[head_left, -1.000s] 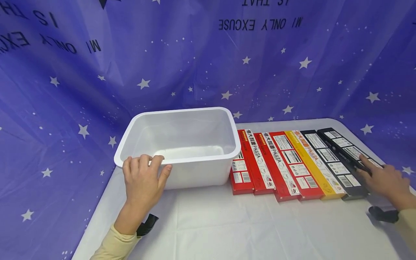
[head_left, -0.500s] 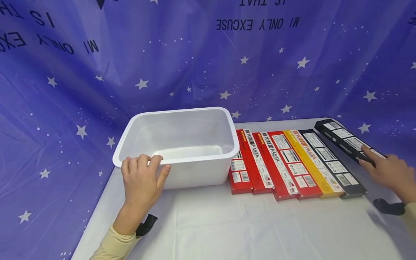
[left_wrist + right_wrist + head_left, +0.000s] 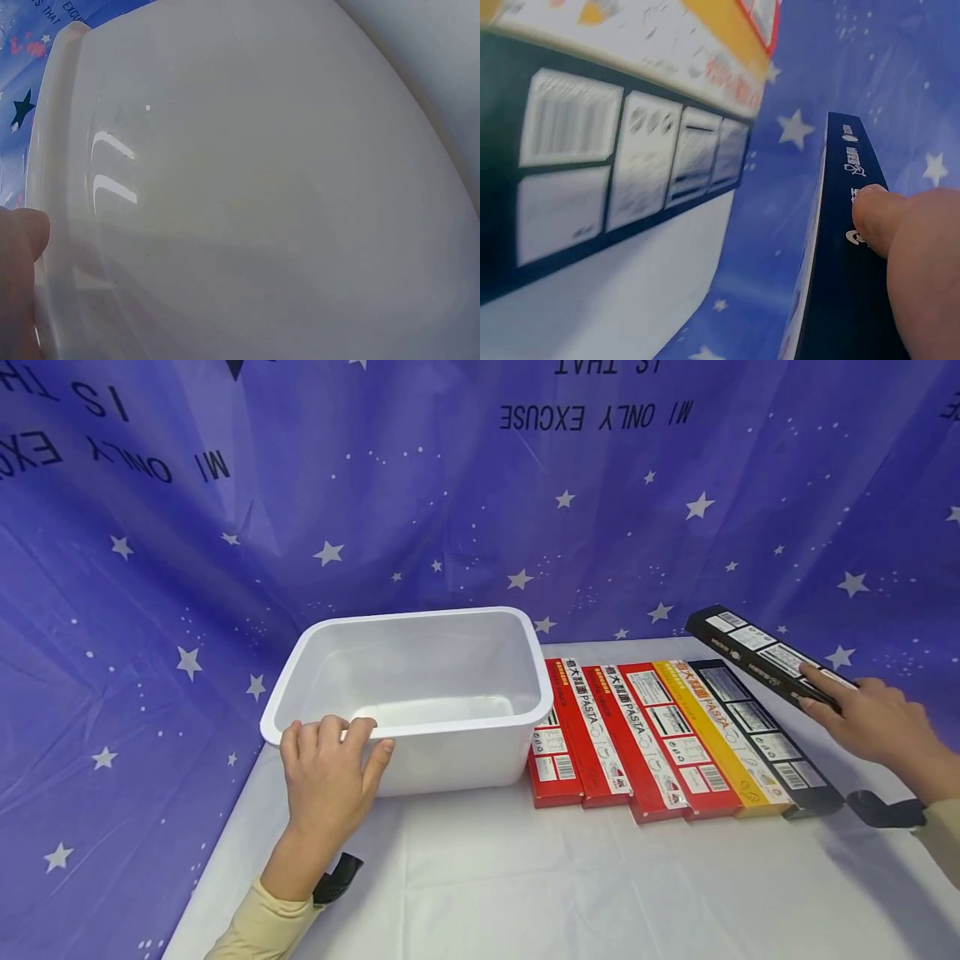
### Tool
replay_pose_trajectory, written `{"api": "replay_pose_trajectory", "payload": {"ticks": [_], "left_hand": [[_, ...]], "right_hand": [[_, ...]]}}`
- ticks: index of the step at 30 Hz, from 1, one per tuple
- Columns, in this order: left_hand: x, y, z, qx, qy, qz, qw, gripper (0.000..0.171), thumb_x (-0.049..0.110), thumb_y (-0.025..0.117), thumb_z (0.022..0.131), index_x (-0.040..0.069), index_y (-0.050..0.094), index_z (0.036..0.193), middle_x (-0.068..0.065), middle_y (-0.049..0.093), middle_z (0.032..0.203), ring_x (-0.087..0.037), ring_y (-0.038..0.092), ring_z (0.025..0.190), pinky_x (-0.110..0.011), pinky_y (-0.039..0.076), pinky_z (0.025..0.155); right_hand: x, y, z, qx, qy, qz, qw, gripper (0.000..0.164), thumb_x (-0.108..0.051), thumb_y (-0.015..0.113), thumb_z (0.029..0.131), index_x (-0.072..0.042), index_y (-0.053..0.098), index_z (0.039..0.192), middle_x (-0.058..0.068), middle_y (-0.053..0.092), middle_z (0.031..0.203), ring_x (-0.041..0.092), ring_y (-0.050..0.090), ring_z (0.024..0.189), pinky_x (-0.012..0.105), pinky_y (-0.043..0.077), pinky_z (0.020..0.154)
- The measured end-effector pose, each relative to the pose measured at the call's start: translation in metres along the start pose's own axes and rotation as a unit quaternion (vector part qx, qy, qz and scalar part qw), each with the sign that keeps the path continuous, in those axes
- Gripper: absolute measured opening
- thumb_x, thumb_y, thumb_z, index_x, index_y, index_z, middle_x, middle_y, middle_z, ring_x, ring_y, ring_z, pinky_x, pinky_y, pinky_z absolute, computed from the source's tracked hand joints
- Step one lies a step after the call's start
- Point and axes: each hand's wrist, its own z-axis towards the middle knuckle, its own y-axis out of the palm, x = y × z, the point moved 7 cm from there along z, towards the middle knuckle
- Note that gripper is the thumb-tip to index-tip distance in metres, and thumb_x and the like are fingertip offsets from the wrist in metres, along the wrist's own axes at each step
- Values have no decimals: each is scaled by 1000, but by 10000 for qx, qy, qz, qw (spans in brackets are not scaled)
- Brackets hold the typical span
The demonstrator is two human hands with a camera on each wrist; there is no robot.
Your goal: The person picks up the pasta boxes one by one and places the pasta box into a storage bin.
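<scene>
A white plastic bin [image 3: 450, 752] stands left of the middle of the table. My left hand [image 3: 326, 777] grips its near rim, fingers hooked over the edge; the left wrist view shows the bin's wall [image 3: 247, 165] close up with part of the thumb [image 3: 26, 232]. On the right, my right hand [image 3: 877, 718] holds a long black pasta box [image 3: 765, 652] by its near end, raised and tilted above the table. The right wrist view has the thumb [image 3: 877, 217] pressed on the narrow side of that black box [image 3: 840, 300].
Right of the bin lies a row of pasta boxes: several red ones [image 3: 660, 760], one with a yellow side [image 3: 712, 727], and a black one [image 3: 772, 743] at the right end. A purple star-printed cloth [image 3: 420, 510] hangs behind the white-covered table [image 3: 525, 877].
My right hand has picked up the outermost black pasta box from the table and moved it up and left, toward the row. The left hand stays on the bin's rim.
</scene>
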Motion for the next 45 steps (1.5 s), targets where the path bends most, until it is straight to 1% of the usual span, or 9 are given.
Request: {"api": "replay_pose_trajectory", "payload": {"ticks": [3, 7, 10, 15, 20, 26, 32, 37, 45], "left_hand": [[0, 0, 0, -1, -2, -9, 10000, 62, 60, 33, 105, 6, 65, 103, -21, 60, 90, -46, 52, 86, -66, 33, 99], [0, 0, 0, -30, -1, 10, 10000, 64, 61, 31, 105, 6, 65, 103, -21, 60, 90, -46, 53, 87, -66, 33, 99], [0, 0, 0, -36, -4, 13, 10000, 63, 60, 32, 105, 7, 65, 103, -21, 60, 90, -46, 53, 86, -67, 33, 100], [0, -1, 0, 9, -10, -8, 10000, 62, 59, 33, 105, 6, 65, 103, -21, 60, 89, -46, 52, 85, -66, 33, 100], [0, -1, 0, 33, -8, 10, 10000, 64, 61, 31, 105, 6, 65, 102, -20, 59, 89, -45, 52, 85, -66, 33, 99], [0, -1, 0, -4, -15, 13, 10000, 66, 61, 29, 105, 6, 65, 103, -20, 60, 90, -45, 52, 86, -66, 33, 99], [0, -1, 1, -19, -35, 22, 10000, 66, 62, 29, 105, 6, 66, 103, -21, 60, 90, -45, 53, 86, -66, 33, 100], [0, -2, 1, -16, -33, 25, 10000, 66, 61, 30, 105, 6, 66, 103, -21, 60, 89, -45, 53, 86, -66, 33, 100], [0, -2, 2, -59, -30, 47, 10000, 66, 62, 29, 105, 6, 65, 103, -21, 60, 90, -45, 52, 86, -66, 33, 99]], "right_hand": [[-13, -5, 6, -41, -159, -78, 9998, 71, -49, 43, 105, -15, 17, 162, 50, 44, 121, 63, 50, 96, 63, 44, 62], [-31, -11, 11, -86, -372, -154, 9992, 70, -45, 46, 106, -13, 18, 161, 47, 48, 115, 56, 52, 90, 60, 46, 62], [-43, -17, 14, -69, -524, -209, 9984, 69, -41, 49, 105, -13, 20, 161, 45, 50, 113, 53, 52, 91, 59, 47, 63], [-58, -26, 19, -2, -661, -243, 9975, 66, -38, 49, 105, -14, 22, 161, 45, 49, 119, 57, 49, 103, 65, 48, 71], [-69, -34, 22, -43, -716, -175, 9973, 65, -42, 44, 107, -16, 21, 162, 47, 44, 127, 61, 46, 111, 70, 44, 78], [-86, -46, 26, -11, -1001, -230, 9947, 63, -40, 45, 107, -15, 25, 161, 47, 46, 128, 62, 50, 109, 72, 45, 80], [-102, -58, 30, -192, -1210, -113, 9924, 65, -41, 45, 107, -16, 22, 162, 47, 42, 135, 65, 46, 116, 78, 42, 86], [-115, -70, 35, -303, -1406, -91, 9896, 66, -43, 45, 107, -18, 20, 163, 44, 42, 138, 63, 46, 119, 78, 42, 88], [-135, -88, 43, -396, -1496, -3, 9880, 65, -44, 44, 107, -21, 19, 163, 42, 39, 141, 63, 43, 121, 80, 39, 92]]}}
